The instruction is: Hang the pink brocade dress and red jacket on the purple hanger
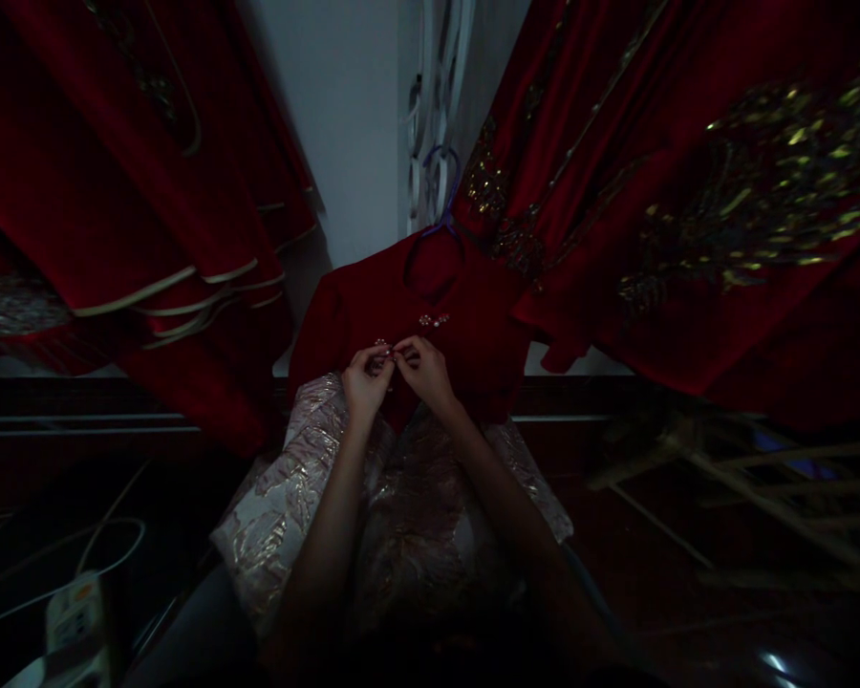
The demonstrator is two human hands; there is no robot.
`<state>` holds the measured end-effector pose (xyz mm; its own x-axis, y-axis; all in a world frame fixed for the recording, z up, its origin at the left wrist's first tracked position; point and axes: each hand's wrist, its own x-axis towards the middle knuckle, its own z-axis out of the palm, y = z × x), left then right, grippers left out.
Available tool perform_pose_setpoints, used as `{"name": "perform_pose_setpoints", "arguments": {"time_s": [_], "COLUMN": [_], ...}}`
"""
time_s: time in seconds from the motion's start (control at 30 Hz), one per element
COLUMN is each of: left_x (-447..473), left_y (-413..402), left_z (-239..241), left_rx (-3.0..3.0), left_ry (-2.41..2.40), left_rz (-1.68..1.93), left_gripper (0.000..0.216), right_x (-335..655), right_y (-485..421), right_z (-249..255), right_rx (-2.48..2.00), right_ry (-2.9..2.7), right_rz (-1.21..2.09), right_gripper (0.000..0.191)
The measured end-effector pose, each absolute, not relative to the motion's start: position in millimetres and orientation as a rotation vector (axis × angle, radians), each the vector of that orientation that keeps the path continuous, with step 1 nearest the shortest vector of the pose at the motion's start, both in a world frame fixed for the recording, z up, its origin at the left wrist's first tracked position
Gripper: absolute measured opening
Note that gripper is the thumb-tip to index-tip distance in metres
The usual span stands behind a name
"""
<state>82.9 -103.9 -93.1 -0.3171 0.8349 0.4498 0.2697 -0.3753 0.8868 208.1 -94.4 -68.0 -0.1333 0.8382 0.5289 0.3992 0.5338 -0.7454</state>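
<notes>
A red garment hangs in front of me on a purple hanger, its lower part spread toward my lap. Small shiny bead decorations sit on its chest. Just below them, my left hand and my right hand meet with fingertips pinched close together over the garment. Whatever lies between the fingers is too small and dark to name. More beads show beside the left fingertips. Under my forearms lies a pale, metallic-patterned fabric.
Red garments with pale trim hang at left, and red cloth with gold sequins at right. White scrolled metalwork stands behind the hanger. A power strip with cables is at lower left, a wooden frame at right.
</notes>
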Motion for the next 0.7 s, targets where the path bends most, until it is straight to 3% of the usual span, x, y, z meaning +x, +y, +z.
{"name": "perform_pose_setpoints", "arguments": {"time_s": [0.7], "left_x": [71.8], "left_y": [-108.0], "left_z": [-89.4], "left_rx": [1.746], "left_ry": [1.519], "left_rz": [1.65], "left_gripper": [0.02], "right_x": [204.9], "right_y": [-102.5], "right_z": [-63.1], "right_rx": [-1.104], "right_ry": [-1.837], "right_rz": [0.361], "right_gripper": [0.01]}}
